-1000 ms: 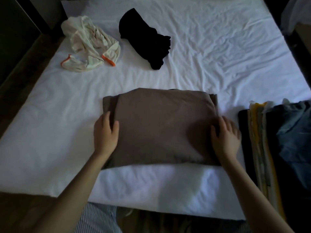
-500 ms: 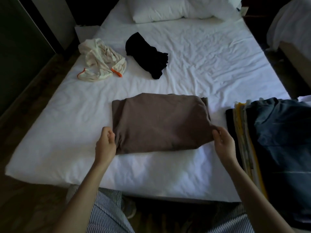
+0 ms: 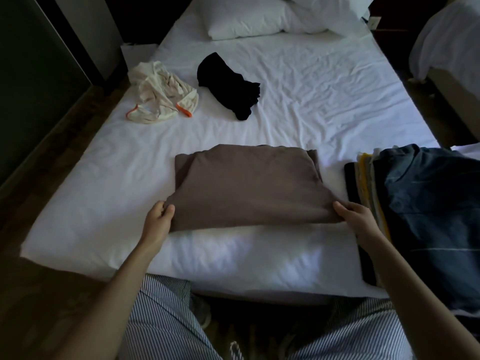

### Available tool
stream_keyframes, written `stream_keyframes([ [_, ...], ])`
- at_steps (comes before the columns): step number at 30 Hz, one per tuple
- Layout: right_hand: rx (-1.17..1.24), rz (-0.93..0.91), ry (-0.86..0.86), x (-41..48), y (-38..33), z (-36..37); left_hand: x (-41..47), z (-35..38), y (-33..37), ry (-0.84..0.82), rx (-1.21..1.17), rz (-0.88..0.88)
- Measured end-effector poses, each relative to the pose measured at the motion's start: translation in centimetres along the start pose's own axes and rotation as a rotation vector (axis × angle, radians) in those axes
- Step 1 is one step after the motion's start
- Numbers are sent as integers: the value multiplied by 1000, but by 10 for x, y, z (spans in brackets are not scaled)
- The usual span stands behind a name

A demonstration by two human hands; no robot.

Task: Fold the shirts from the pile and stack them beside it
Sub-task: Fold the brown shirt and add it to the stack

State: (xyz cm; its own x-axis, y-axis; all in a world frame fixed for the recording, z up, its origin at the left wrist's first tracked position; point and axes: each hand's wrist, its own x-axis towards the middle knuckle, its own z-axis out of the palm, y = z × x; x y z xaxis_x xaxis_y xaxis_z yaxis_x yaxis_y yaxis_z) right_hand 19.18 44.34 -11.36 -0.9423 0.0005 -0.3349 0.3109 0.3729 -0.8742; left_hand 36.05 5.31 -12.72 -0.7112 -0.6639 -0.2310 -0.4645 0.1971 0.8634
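The left hand (image 3: 158, 219) and right hand (image 3: 355, 216) are pinching the near corners of the folded shirt (image 3: 249, 185) mid-bed (image 3: 311, 113), likely preparing to carry it level onto the stack (image 3: 428, 203) at 3 o'clock.

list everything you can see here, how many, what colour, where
brown shirt: one, brown, folded, middle of the bed near its front edge
cream garment: one, cream with orange trim, crumpled, far left of the bed
black garment: one, black, crumpled, just right of the cream one
stack of folded clothes: one, dark blue on top, with yellow, pale and black edges, right of the brown shirt
pillows: at least two, white, head of the bed
bed: one, white sheet, centre
second bed: one, white cover, far right, partly in view
striped trousers: one pair, pale with dark stripes, bottom edge
left hand: one, grips the shirt's near left corner
right hand: one, grips its near right corner
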Motion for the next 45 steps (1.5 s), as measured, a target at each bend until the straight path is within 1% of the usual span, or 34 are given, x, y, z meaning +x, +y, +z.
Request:
stream_keyframes([
  [1,3,56,-30,-3,9,-6,-3,-4,-11,-10,21,-39],
  [3,-120,129,-92,-19,36,-12,-18,-9,-36,-58,92,-124],
  [5,-319,81,-144,-34,59,-10,-33,-12,-49,-117,151,-179],
  [7,-403,45,-181,-40,59,-6,-31,-14,-49,-159,169,-208],
  [9,-381,50,-219,-34,44,-6,-23,-17,-38,-202,169,-246],
  [10,-348,62,-240,-30,36,-5,-18,-19,-32,-195,198,-248],
  [12,-277,71,-259,-23,19,-3,-6,-20,-21,-109,314,-176],
  [14,-222,55,-246,-11,6,5,4,-15,-3,-34,327,-94],
  [15,-186,54,-241,-3,1,10,8,-9,8,-44,298,-90],
  [19,-57,89,-236,24,-15,34,35,22,40,-203,165,-173],
  [22,25,107,-195,40,-27,53,58,38,48,-210,96,-212],
  [24,5,99,-131,49,-32,65,67,41,53,-239,64,-248],
  [26,-36,43,-81,55,-36,73,72,42,52,-275,43,-219],
  [29,12,-72,-105,59,-40,78,68,34,39,-180,-141,-154],
  [32,89,-84,-155,66,-47,84,57,30,23,-57,-235,-157],
  [34,66,-33,-133,74,-46,92,58,31,19,-23,-206,-187],
  [35,31,0,-103,77,-43,96,60,33,22,-36,-168,-210],
  [37,-102,18,-47,77,-40,101,68,35,31,-75,-17,-234],
  [38,-186,-12,-6,74,-38,101,70,37,36,-60,107,-208],
  [39,-278,-54,58,70,-38,100,70,40,42,-14,265,-138],
  [40,-373,-118,143,63,-38,98,69,42,46,65,438,-13],
  [41,-475,-216,231,54,-39,97,64,47,50,139,592,151],
  [42,-558,-368,284,44,-40,99,56,54,54,178,695,326],
  [43,-637,-549,280,32,-40,104,47,65,60,159,751,468],
  [44,-722,-710,217,20,-39,111,37,78,66,71,795,554],
  [45,-815,-826,104,9,-34,122,29,93,71,-50,839,591],
])
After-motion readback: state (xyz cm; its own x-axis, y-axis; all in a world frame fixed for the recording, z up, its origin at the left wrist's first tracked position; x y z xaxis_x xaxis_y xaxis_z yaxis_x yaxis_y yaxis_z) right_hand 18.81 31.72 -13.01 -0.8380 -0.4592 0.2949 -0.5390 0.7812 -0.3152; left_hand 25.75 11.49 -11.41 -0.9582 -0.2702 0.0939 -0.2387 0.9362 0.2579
